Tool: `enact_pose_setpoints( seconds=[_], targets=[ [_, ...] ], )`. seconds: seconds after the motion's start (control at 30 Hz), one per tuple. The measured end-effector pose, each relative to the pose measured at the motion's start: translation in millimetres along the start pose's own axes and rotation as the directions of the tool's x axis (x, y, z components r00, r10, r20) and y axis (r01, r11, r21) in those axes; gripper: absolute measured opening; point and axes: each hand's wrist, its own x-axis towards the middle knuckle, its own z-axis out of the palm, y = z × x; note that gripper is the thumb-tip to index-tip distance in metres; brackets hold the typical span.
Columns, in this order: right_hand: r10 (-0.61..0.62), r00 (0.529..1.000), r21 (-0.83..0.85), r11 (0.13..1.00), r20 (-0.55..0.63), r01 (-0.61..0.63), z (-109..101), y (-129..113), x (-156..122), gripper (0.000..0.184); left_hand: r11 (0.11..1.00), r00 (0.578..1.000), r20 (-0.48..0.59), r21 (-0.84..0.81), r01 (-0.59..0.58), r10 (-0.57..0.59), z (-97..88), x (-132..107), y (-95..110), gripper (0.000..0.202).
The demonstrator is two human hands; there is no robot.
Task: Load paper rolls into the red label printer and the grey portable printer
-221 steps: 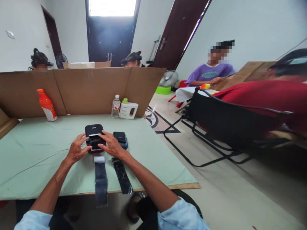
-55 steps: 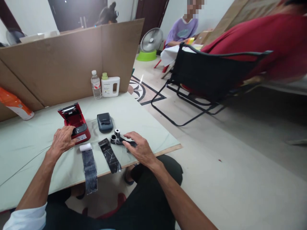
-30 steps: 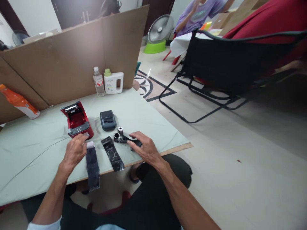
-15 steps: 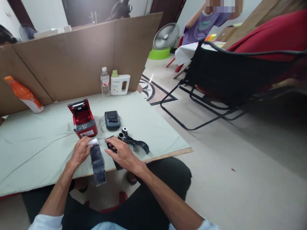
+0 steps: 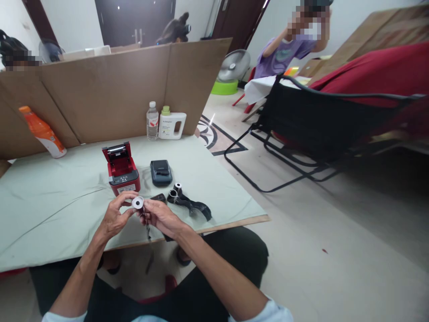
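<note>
A small white paper roll (image 5: 137,203) is held up over the near part of the table, its round end with a dark core turned toward me. My left hand (image 5: 115,217) grips it from the left with thumb and fingers. My right hand (image 5: 162,218) is closed on its right side, where the loose dark strip (image 5: 148,232) hangs down, seen nearly edge-on. Just behind stands a red and black receipt printer (image 5: 123,172), lid raised. Right of my right hand lie more small rolls (image 5: 173,194) with dark curling strips (image 5: 201,209). A dark piece (image 5: 159,197) is partly hidden behind that hand.
A dark compact device (image 5: 161,172) lies right of the printer. An orange bottle (image 5: 43,133), a clear water bottle (image 5: 152,121) and a white jug (image 5: 172,124) stand before a cardboard screen (image 5: 117,89). Beyond the table's right edge is a black folding chair (image 5: 318,125).
The paper roll has turned so its end faces me. My right hand has left the dark piece on the table and moved left onto the roll. The view has tilted slightly upward.
</note>
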Motion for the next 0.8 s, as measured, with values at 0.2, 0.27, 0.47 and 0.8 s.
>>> enact_pose_setpoints(
  seconds=[0.2, 0.27, 0.47, 0.8],
  targets=[
    [-0.042, 0.995, 0.114, 0.992, -0.087, 0.052, 8.9, 4.5, 3.8, 0.046, 0.994, 0.999, 0.025, 0.101, -0.037, 0.035, -10.7, -4.6, 14.4, 0.033],
    [-0.039, 0.995, 0.126, 0.991, -0.092, 0.050, 12.1, 4.3, 2.7, 0.047, 0.999, 0.998, 0.065, 0.046, 0.004, -0.007, -13.2, -7.6, 17.4, 0.039],
    [-0.064, 0.996, 0.118, 0.991, -0.059, 0.070, 20.1, 0.1, -2.7, 0.045, 0.983, 0.991, 0.091, -0.145, 0.110, -0.098, -11.1, -11.4, 15.7, 0.040],
    [0.014, 0.993, 0.078, 0.997, 0.120, -0.023, 21.6, 6.0, -5.9, 0.058, 0.933, 0.983, 0.144, -0.327, 0.153, -0.110, -7.3, -10.6, 26.0, 0.056]
  ],
)
